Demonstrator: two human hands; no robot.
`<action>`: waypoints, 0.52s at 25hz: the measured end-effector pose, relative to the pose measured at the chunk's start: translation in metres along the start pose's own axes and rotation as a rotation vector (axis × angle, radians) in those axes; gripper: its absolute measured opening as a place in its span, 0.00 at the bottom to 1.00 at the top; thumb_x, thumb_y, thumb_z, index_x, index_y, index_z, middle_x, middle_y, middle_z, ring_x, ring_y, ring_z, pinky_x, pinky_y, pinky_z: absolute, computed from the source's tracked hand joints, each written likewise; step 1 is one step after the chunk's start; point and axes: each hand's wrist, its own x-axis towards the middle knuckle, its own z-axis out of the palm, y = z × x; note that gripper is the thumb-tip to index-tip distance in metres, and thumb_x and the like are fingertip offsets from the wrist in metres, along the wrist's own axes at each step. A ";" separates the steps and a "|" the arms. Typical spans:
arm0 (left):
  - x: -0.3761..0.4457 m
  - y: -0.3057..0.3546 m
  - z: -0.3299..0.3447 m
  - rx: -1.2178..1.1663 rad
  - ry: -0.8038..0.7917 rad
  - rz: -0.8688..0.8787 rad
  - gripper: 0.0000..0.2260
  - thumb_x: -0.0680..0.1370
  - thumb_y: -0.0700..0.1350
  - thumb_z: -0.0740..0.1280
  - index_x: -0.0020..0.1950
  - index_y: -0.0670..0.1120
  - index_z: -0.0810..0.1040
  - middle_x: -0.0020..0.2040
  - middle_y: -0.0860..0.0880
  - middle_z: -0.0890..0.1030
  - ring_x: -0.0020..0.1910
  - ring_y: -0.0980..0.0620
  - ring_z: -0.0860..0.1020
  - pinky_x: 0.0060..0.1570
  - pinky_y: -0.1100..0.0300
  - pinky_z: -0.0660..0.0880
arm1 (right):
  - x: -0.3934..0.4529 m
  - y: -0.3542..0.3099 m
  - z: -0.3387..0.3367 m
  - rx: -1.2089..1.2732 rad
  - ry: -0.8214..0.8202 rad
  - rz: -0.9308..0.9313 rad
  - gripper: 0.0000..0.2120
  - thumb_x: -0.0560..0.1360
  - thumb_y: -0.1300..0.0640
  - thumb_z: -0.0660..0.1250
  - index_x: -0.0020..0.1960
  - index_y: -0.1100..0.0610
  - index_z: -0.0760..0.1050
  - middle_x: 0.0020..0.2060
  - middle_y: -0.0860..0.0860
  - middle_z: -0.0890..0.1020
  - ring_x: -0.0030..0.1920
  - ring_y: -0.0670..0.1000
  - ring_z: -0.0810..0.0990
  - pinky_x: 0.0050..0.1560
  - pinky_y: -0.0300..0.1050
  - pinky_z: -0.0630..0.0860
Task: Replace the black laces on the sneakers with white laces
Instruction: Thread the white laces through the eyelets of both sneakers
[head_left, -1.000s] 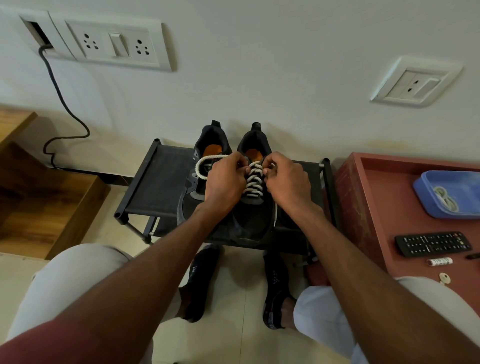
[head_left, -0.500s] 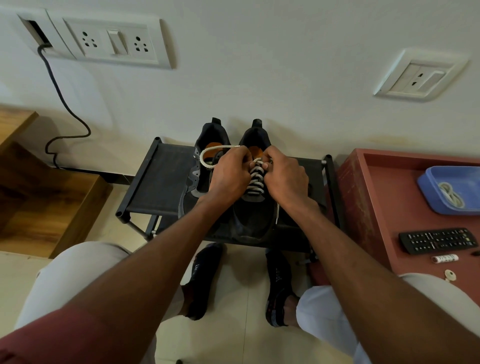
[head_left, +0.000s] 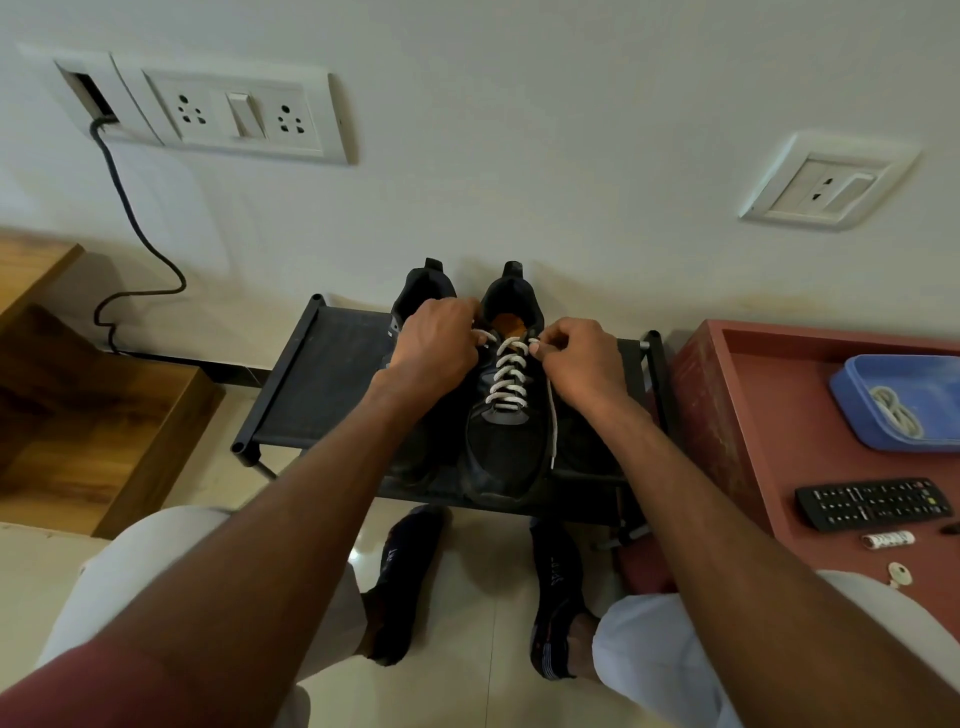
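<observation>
We find the right sneaker (head_left: 506, 415) fully threaded in white lace (head_left: 506, 374) — left hand (head_left: 436, 348) and right hand (head_left: 582, 361) each pinching an end, knot untied — other sneaker (head_left: 423, 291) largely hidden

remote control (head_left: 874, 503) on red table (head_left: 769, 415); blue tray (head_left: 852, 395); wall sockets (head_left: 239, 111)

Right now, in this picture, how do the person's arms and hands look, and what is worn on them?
Both hands are bare: the left hand and the right hand show no gloves, and no rings, watch or bracelet can be seen. The forearms are uncovered too. On the left arm, a maroon sleeve shows only at the bottom corner. No sleeve is visible on the right arm.
</observation>
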 end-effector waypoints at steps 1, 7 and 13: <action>0.000 -0.001 -0.001 -0.001 -0.005 -0.010 0.06 0.80 0.45 0.70 0.54 0.45 0.83 0.46 0.45 0.84 0.48 0.42 0.81 0.48 0.45 0.79 | 0.001 -0.001 0.001 0.009 0.007 0.013 0.04 0.80 0.52 0.72 0.47 0.51 0.82 0.44 0.49 0.84 0.46 0.51 0.82 0.46 0.46 0.76; -0.004 0.002 -0.005 -0.010 0.042 -0.117 0.07 0.78 0.48 0.71 0.43 0.47 0.84 0.39 0.48 0.83 0.40 0.43 0.81 0.46 0.50 0.78 | 0.011 0.002 0.005 -0.014 0.019 0.218 0.15 0.81 0.56 0.64 0.36 0.56 0.73 0.35 0.54 0.78 0.37 0.58 0.77 0.35 0.47 0.69; -0.004 0.002 -0.020 -0.054 0.013 -0.208 0.08 0.78 0.51 0.72 0.46 0.47 0.86 0.44 0.48 0.84 0.43 0.45 0.81 0.45 0.53 0.76 | 0.003 -0.007 -0.019 0.074 -0.012 0.090 0.06 0.80 0.53 0.71 0.45 0.51 0.81 0.36 0.47 0.84 0.35 0.47 0.84 0.39 0.41 0.76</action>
